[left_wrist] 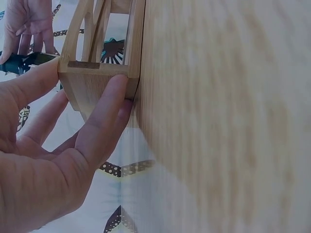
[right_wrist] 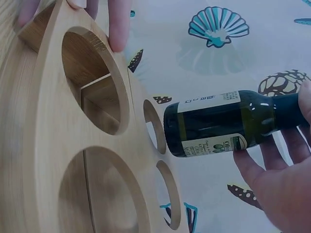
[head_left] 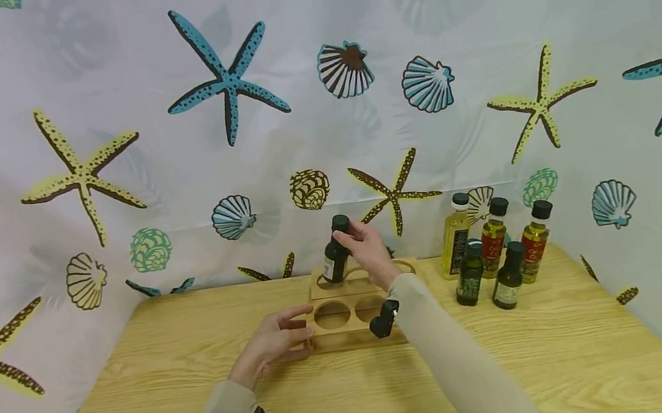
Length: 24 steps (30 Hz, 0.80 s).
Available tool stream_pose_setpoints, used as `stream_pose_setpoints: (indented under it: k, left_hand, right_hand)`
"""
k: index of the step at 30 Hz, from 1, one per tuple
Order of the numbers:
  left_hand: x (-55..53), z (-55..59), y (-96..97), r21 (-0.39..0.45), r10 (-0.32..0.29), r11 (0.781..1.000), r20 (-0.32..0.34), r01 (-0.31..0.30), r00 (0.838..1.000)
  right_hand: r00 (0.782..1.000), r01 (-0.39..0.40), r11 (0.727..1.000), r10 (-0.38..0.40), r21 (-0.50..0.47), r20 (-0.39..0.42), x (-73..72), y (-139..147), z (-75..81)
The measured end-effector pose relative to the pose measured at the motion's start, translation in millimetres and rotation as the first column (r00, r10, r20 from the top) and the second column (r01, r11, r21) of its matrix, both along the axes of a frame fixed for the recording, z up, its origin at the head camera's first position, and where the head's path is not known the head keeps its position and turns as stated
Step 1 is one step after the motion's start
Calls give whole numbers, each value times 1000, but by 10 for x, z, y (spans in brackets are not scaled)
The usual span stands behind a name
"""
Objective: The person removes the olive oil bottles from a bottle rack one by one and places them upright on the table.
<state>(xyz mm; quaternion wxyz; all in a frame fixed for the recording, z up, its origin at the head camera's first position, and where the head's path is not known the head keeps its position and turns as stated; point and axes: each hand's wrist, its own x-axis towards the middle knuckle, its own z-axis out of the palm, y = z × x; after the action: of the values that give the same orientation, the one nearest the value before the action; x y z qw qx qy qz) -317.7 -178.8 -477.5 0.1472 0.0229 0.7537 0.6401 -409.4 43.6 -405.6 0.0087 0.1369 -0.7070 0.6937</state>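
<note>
My right hand [head_left: 369,249] grips a small dark olive oil bottle [right_wrist: 209,124] by its neck and black cap. The bottle is upright, its base right at the back-left hole of a two-tier wooden rack [head_left: 356,337]. In the right wrist view the rack's round holes show no bottles. My left hand [head_left: 276,341] rests against the rack's left end, the thumb at the upper edge and the fingers [left_wrist: 104,114] spread along the end panel and lower edge, as the left wrist view shows.
Right of the rack several oil bottles stand together: a tall yellow oil bottle [head_left: 456,238], two with red labels, including a rear one [head_left: 493,240], and two small dark ones, such as a dark bottle [head_left: 509,278]. A patterned curtain [head_left: 296,141] hangs behind the wooden table [head_left: 197,338].
</note>
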Motion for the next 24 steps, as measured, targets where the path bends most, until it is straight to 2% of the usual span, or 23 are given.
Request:
stream_pose_setpoints:
  k: [6,12,19,24]
  left_hand:
    - [-6,10,-13,6,-8,1000,-8,9,1000]
    - [-12,-11,-5,4,-7,1000,-7,7,1000]
    - [-15,-2,-9,-5,-5,1000,-3,5,1000]
    - [-8,-3,-15,-2,-10,1000,-6,10,1000]
  right_hand:
    - [999,15,1000,-15,2,-28,33,84,6]
    - [995,38,999,-39,-20,-90,57,184,-3]
    - [984,65,997,-70,-38,-162,133,292,92]
    - [981,79,996,-86,-49,-172,192,415,127]
